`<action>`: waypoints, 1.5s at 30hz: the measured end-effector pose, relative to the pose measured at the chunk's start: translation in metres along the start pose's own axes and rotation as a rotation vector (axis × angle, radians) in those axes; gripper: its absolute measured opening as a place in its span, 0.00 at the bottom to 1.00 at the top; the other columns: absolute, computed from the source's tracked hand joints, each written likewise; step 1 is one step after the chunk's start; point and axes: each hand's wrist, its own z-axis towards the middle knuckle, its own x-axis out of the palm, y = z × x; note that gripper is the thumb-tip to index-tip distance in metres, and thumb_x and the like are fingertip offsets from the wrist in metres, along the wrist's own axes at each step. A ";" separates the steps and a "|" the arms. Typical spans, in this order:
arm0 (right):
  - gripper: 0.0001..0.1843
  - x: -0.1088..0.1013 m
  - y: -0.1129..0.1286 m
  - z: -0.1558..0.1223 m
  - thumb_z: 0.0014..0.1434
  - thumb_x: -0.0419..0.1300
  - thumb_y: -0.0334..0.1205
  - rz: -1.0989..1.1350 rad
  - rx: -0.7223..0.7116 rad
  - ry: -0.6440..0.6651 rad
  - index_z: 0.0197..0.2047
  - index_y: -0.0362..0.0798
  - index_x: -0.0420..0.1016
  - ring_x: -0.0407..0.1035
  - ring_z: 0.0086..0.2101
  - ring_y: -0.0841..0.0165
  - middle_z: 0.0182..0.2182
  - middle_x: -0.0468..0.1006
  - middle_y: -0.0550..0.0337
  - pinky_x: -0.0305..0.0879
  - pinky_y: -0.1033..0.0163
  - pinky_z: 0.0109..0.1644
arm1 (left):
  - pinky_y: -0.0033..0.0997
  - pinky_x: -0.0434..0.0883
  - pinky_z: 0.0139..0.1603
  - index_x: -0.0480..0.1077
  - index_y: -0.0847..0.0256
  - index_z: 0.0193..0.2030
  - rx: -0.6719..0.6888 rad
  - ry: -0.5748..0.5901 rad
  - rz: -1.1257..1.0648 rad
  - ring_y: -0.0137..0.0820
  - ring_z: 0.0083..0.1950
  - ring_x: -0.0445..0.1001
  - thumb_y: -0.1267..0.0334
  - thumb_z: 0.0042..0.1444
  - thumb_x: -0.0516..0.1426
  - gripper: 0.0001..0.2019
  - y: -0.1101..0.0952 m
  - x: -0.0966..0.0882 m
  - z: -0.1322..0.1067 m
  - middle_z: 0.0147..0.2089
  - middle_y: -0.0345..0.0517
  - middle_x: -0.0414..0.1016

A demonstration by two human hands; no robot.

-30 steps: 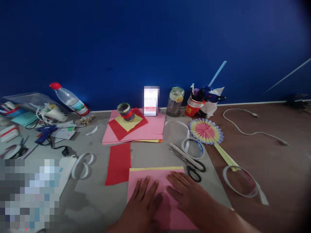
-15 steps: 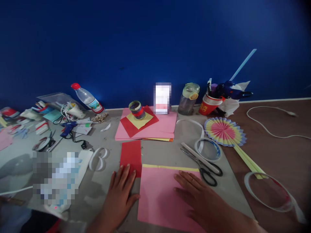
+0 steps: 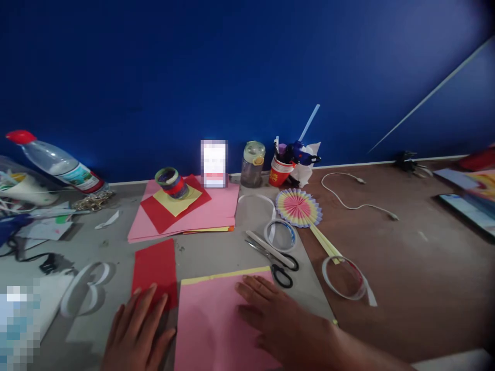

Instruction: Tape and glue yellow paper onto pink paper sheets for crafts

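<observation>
My left hand (image 3: pixel 137 332) lies with fingers spread, its fingertips on the lower part of a red paper strip (image 3: pixel 154 265). Flat on a pink sheet of paper (image 3: pixel 209 319) rests my right hand (image 3: pixel 266 314), fingers stretched out. A yellow paper edge (image 3: pixel 224 275) shows along the far side of the pink sheet. Just beyond the right hand are black-handled scissors (image 3: pixel 281 275) beside a pale stick (image 3: pixel 266 247). Farther back, a stack of pink paper (image 3: pixel 224 208) carries a red square, a yellow square (image 3: pixel 193 197) and a roll of tape (image 3: pixel 172 183).
Tape rolls (image 3: pixel 279 235) and a folded paper fan (image 3: pixel 298 207) with yellow handles lie at the right. A drinking bottle (image 3: pixel 253 165) and a red paper cup (image 3: pixel 280 171) of tools stand by the wall. A tilted plastic bottle (image 3: pixel 62 162) and cords crowd the left.
The view has swung to the right, so the table things sit farther left and a phone shows at the right edge. Both hands stay flat on the papers.
</observation>
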 end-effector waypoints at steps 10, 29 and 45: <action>0.14 -0.029 -0.018 -0.007 0.61 0.51 0.30 0.097 0.054 -0.405 0.47 0.45 0.72 0.69 0.48 0.62 0.45 0.77 0.50 0.64 0.53 0.55 | 0.51 0.37 0.71 0.67 0.59 0.59 0.332 -0.006 -0.051 0.47 0.72 0.46 0.45 0.58 0.54 0.27 -0.046 0.011 0.014 0.62 0.55 0.68; 0.18 -0.089 -0.140 0.059 0.63 0.53 0.42 -0.092 0.756 -0.445 0.51 0.40 0.71 0.71 0.43 0.60 0.43 0.77 0.45 0.61 0.62 0.44 | 0.54 0.51 0.69 0.54 0.57 0.68 0.388 -0.096 -0.276 0.48 0.70 0.54 0.45 0.61 0.50 0.31 -0.086 0.013 0.034 0.70 0.54 0.55; 0.07 -0.061 -0.086 0.025 0.56 0.59 0.35 0.027 0.566 -0.212 0.28 0.45 0.76 0.70 0.35 0.65 0.32 0.77 0.54 0.63 0.63 0.40 | 0.51 0.41 0.71 0.71 0.55 0.51 0.626 -0.069 -0.275 0.42 0.67 0.57 0.63 0.59 0.56 0.13 -0.131 0.029 0.059 0.60 0.44 0.69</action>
